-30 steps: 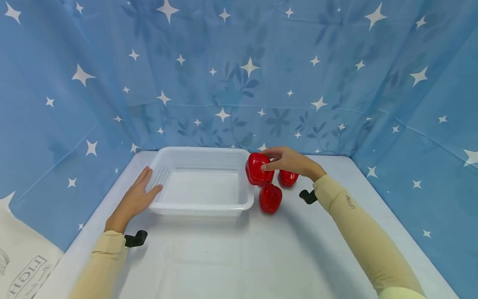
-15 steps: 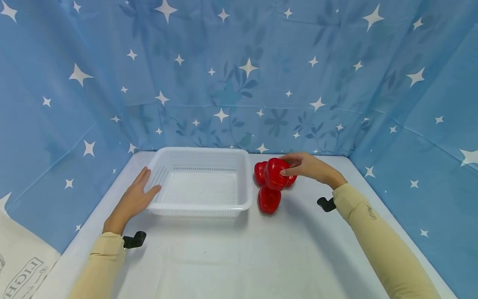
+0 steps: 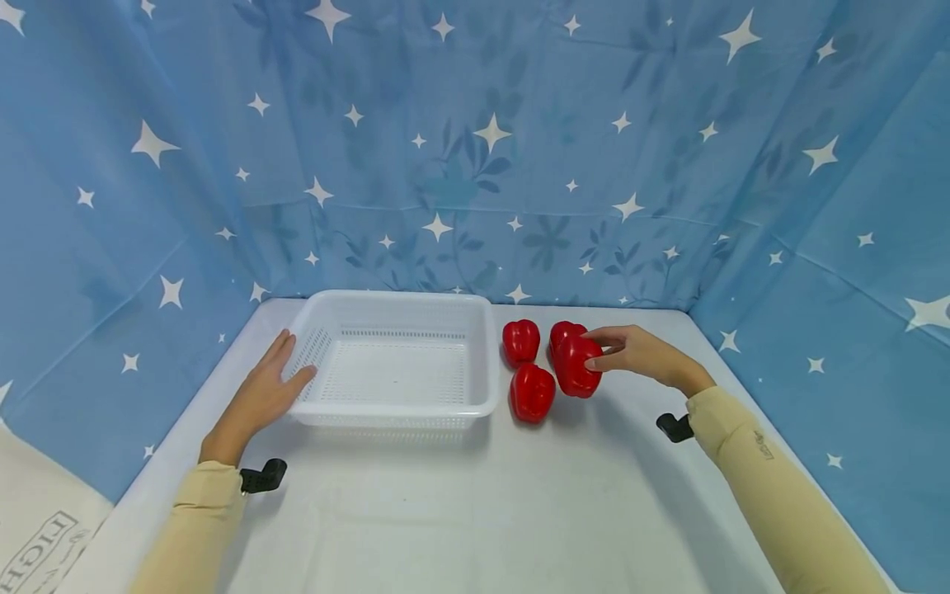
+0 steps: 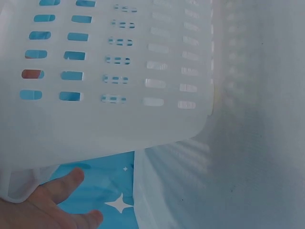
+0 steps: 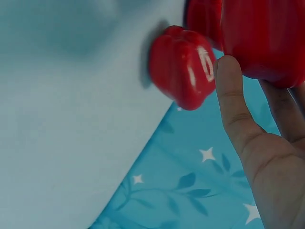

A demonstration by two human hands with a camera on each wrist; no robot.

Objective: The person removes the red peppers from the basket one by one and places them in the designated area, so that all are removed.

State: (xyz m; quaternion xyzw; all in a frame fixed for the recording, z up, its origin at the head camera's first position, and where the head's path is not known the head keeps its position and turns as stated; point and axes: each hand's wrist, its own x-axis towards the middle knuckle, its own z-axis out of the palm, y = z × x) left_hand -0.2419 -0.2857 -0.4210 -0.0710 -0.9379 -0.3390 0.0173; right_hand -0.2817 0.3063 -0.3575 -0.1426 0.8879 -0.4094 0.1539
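Note:
In the head view my right hand [image 3: 641, 359] pinches a red bell pepper [image 3: 577, 367] between thumb and fingers, held up off the table. In the right wrist view the thumb lies along this pepper's side. Partly hidden behind it is another red bell pepper [image 3: 562, 332]. To its left, one red bell pepper [image 3: 521, 341] lies at the back and a further red bell pepper [image 3: 532, 393] nearer the front. My left hand [image 3: 256, 400] rests at the left rim of a white plastic basket [image 3: 401, 411], fingers extended and thumb spread toward the front corner.
A white-covered table [image 3: 416, 511] carries everything, and its back edge meets a blue star-patterned curtain [image 3: 445, 148]. More curtain hangs at both sides. At the lower left is a pale cloth with printed lettering [image 3: 44, 544].
My right hand has moved to the right with the held bell pepper, away from the basket. The back left pepper, hidden at first, now shows fully. My left hand stays at the basket.

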